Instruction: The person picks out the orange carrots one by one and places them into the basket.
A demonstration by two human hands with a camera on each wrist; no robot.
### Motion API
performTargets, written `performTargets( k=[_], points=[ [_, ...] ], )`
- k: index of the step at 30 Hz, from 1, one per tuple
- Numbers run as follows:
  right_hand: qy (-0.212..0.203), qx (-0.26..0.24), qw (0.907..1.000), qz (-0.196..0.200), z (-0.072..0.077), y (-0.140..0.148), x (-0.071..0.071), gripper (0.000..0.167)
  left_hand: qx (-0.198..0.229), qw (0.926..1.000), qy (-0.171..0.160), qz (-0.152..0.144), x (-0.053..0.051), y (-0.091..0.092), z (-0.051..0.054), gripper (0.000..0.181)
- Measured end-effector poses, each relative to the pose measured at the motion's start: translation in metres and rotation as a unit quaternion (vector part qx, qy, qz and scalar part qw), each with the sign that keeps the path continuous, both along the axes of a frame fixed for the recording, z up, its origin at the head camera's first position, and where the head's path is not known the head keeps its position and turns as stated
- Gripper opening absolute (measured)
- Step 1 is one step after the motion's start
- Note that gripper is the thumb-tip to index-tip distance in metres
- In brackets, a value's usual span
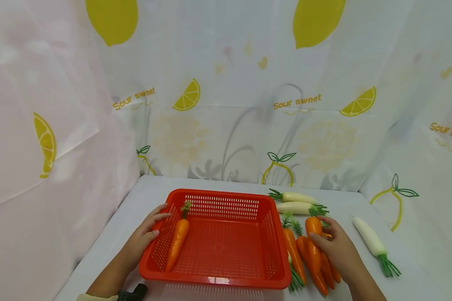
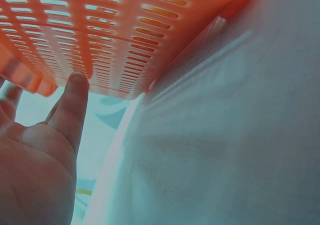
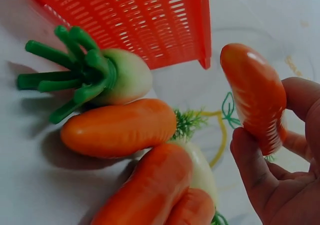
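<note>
A red perforated basket [image 1: 222, 282] stands on the white table with one carrot [image 1: 178, 242] lying inside at its left. My left hand [image 1: 145, 234] rests against the basket's left side; in the left wrist view a fingertip of that hand [image 2: 50, 140] touches the slotted wall [image 2: 115, 40]. To the right of the basket, my right hand [image 1: 337, 246] pinches a carrot [image 1: 314, 246] between thumb and fingers, its leafy top pointing away. The right wrist view shows this carrot [image 3: 255, 95] raised above other carrots [image 3: 120, 127], with the right hand [image 3: 280, 170] around its side.
Several carrots [image 1: 294, 255] lie right of the basket, beside a white radish with green stems [image 1: 296, 281]. Two more white radishes [image 1: 294, 207] lie behind them, and another [image 1: 371, 238] at the far right. A lemon-print cloth [image 1: 218, 125] hangs behind the table.
</note>
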State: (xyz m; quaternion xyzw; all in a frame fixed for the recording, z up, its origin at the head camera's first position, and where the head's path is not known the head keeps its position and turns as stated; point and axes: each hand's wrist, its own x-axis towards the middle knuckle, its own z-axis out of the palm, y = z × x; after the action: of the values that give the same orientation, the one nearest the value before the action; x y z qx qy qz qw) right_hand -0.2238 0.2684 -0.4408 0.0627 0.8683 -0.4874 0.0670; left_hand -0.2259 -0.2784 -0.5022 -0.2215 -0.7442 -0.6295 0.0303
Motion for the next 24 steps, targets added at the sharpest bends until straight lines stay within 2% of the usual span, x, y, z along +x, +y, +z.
performTargets(
  k=[6, 14, 24],
  points=[
    [0.024, -0.025, 0.9992, 0.022, 0.008, -0.006, -0.005, 0.084, -0.002, 1.0000, -0.005, 0.003, -0.001, -0.001, -0.001, 0.044],
    [0.033, -0.015, 0.9988, 0.033, 0.021, -0.017, -0.013, 0.088, -0.001, 1.0000, -0.002, 0.000, 0.000, 0.000, 0.000, 0.043],
    [0.051, -0.075, 0.9950, 0.042, 0.036, -0.039, -0.021, 0.081, -0.009, 0.9999, -0.004, 0.006, 0.000, -0.001, 0.000, 0.044]
  ],
)
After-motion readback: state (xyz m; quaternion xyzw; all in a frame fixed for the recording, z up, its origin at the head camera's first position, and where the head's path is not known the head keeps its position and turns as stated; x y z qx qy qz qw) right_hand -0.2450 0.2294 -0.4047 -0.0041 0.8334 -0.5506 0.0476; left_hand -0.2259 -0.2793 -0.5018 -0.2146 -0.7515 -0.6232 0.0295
